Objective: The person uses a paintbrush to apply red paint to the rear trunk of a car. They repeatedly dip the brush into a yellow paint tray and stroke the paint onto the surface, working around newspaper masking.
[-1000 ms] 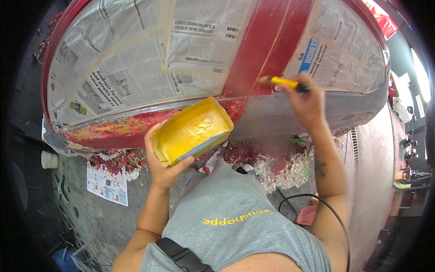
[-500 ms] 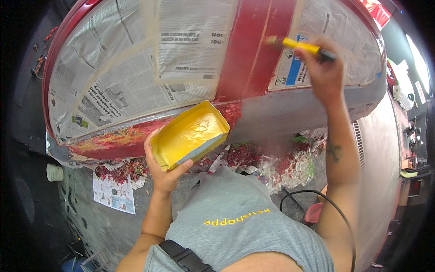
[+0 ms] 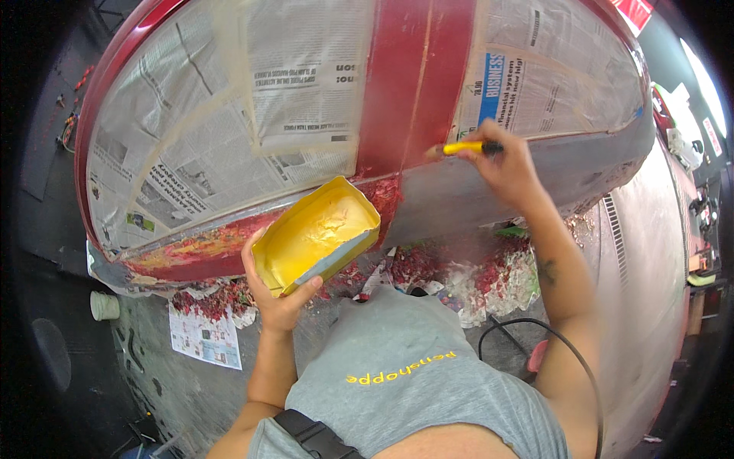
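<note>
My left hand [image 3: 277, 294] grips the lower left end of a yellow open container [image 3: 315, 237], tilted so its inside shows a thin pale liquid or film. One long rim of it is grey. A paintbrush [image 3: 462, 148] with a yellow and black handle is pinched in my right hand [image 3: 501, 164]. Its bristles are at or close to the lower part of the red car pillar [image 3: 405, 92]; whether they touch, I cannot tell. Newspaper taped over the windows [image 3: 306, 92] flanks that pillar. Below it runs a grey body strip [image 3: 474, 180], beside a patch of peeling red paint [image 3: 191, 252].
Red paint scraps [image 3: 428, 260] and crumpled paper lie on the floor beneath the car. A printed sheet [image 3: 205, 336] and a white bucket [image 3: 105, 306] are at the left. Near my right arm a black cable [image 3: 562, 344] curves past a pink object [image 3: 538, 356].
My right hand has brought the brush down and slightly left, from midway up the red pillar to its lower end. My left hand still holds the container in about the same place.
</note>
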`<state>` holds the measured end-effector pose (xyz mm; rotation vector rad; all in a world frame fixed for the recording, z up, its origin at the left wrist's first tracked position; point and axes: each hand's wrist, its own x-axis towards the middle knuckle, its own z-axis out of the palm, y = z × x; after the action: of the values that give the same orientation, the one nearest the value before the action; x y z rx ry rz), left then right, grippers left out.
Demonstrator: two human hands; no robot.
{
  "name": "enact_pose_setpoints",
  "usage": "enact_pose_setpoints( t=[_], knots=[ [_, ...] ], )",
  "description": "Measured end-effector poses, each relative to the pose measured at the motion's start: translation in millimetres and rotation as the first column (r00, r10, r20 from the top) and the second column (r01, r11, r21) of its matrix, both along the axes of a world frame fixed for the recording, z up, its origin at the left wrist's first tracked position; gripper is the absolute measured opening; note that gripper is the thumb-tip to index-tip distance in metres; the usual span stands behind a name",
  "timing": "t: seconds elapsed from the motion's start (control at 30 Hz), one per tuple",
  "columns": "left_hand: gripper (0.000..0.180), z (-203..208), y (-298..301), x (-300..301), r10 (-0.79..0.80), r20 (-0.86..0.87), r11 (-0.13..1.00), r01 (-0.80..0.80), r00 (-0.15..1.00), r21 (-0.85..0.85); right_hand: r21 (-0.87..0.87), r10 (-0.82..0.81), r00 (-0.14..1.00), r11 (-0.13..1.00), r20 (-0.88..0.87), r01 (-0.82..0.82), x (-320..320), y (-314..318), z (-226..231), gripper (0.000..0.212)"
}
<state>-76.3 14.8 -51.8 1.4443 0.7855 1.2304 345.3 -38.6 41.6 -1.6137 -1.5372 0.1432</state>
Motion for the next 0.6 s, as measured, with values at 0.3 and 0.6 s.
enact_pose_setpoints(
  t=[0.3, 0.6],
  knots=[
    [0.113, 3, -6, 0, 0.02, -0.001, 1.0, -0.02, 1.0, 0.018, 0.076, -0.027, 1.0, 0.997, -0.003, 0.027, -8, -14, 25, 0.019],
    [0.115, 14, -3, 8, -0.005, -0.023, 0.998, 0.007, 1.0, 0.056, 0.442, -0.07, 0.988, 0.888, -0.138, 0.125, 35, -4, 45, 0.016]
  ],
)
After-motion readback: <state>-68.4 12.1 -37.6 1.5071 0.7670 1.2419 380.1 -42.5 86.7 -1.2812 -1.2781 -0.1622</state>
